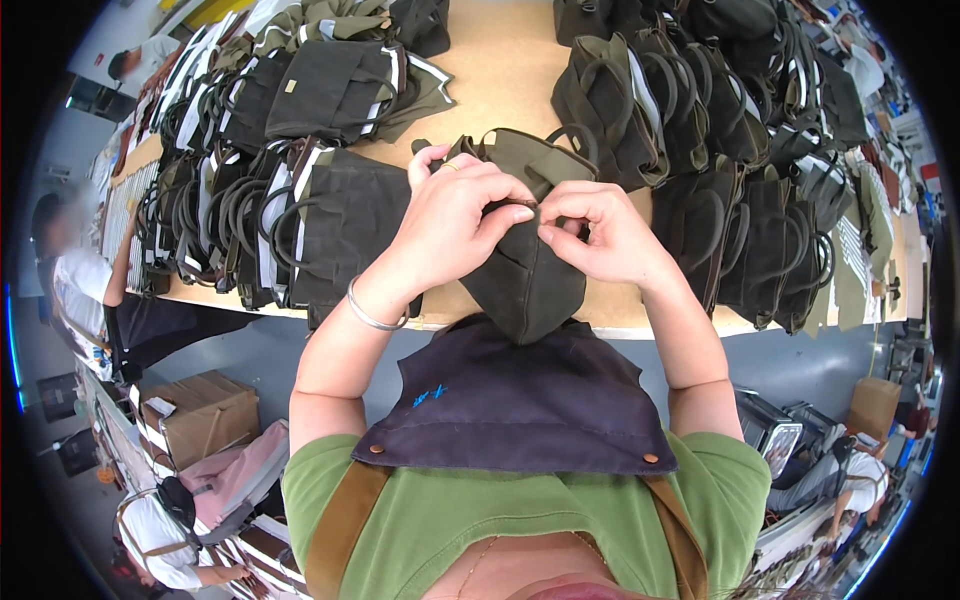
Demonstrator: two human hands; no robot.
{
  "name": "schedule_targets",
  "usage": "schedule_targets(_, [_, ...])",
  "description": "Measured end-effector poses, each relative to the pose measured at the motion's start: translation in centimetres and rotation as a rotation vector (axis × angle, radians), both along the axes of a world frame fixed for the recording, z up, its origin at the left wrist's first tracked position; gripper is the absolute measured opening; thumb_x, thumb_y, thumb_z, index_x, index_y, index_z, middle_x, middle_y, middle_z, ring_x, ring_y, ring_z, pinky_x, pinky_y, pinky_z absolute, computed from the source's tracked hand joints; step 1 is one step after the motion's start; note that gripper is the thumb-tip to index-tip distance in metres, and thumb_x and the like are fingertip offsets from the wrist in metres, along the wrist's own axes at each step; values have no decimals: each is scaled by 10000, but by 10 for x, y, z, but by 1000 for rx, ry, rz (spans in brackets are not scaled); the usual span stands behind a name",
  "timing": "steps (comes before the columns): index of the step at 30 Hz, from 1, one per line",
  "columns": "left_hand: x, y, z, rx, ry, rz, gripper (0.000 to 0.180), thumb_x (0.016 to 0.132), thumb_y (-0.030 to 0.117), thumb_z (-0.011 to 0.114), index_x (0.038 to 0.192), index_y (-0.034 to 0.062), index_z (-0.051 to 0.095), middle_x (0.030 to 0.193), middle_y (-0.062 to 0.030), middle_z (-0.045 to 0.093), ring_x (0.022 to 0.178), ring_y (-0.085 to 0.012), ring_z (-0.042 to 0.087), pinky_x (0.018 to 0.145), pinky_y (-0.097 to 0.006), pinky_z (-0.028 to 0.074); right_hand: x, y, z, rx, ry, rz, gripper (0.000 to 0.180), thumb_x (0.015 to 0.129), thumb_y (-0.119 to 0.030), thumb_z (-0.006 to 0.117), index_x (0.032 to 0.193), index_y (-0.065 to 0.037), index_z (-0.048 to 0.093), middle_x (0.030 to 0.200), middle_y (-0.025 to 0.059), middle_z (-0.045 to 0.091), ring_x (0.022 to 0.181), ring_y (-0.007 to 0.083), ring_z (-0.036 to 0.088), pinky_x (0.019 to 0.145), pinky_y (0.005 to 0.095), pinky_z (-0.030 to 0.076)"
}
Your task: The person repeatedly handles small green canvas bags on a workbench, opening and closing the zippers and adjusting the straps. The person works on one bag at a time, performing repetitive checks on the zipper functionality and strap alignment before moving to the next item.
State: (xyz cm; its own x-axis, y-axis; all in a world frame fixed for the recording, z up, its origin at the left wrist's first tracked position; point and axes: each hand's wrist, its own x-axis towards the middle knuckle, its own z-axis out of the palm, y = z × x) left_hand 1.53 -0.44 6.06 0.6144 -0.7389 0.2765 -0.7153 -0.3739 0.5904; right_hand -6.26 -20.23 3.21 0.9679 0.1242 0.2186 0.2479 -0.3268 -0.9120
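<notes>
A dark olive fabric bag [528,285] hangs over the table's front edge, right in front of my apron. Its lighter olive part [545,160] and a looped handle stick out beyond my hands. My left hand [455,215] pinches the bag's edge between thumb and forefinger, other fingers raised. Close beside it, my right hand [595,230] has thumb and fingers curled together at the same edge, by a seam running down the bag. Whether anything small sits in the right fingertips is hard to see.
Dark bags with looped handles stand in rows on the left [240,220] and right [740,230] of the tan table [490,60]. One bag [335,90] lies flat at the far left. Other people work at both sides. A cardboard box [200,415] stands behind me at left.
</notes>
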Motion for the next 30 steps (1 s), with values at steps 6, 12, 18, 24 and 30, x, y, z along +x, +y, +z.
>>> schedule_targets(6, [-8,3,-3,-49,-20,12,38,834,130,685,863,120,664,762,0,599,839,-194,558,993,-423,243,-10,7,15,-126,183,-99,204,739,-191,802,840,-32,724,700,42,670,558,98,596,529,253,478])
schedule_targets(12, [-10,1,-4,-49,-32,25,42,830,107,670,864,99,648,781,-12,598,850,-205,553,963,-404,262,-14,10,16,-92,301,-133,221,753,-198,806,854,-13,738,701,74,704,523,90,585,502,266,454])
schedule_targets(18, [-12,-2,-6,-5,-58,35,65,835,99,675,862,89,618,807,-2,587,856,-187,541,935,-374,267,-17,10,14,-109,281,-156,180,771,-161,792,844,-8,734,686,89,696,507,94,570,486,274,431])
schedule_targets(24, [-14,-5,-3,-9,-52,-3,61,836,101,673,877,97,628,800,-2,593,854,-184,538,932,-372,267,-17,8,12,-91,190,-115,138,775,-119,773,784,-3,698,644,56,645,513,70,515,482,265,398])
schedule_targets(30, [-9,-4,1,30,35,-59,65,840,103,668,904,113,658,793,1,585,853,-176,522,956,-357,256,-18,7,11,-54,228,-115,125,764,-104,772,773,-8,693,627,33,625,521,50,497,482,249,388])
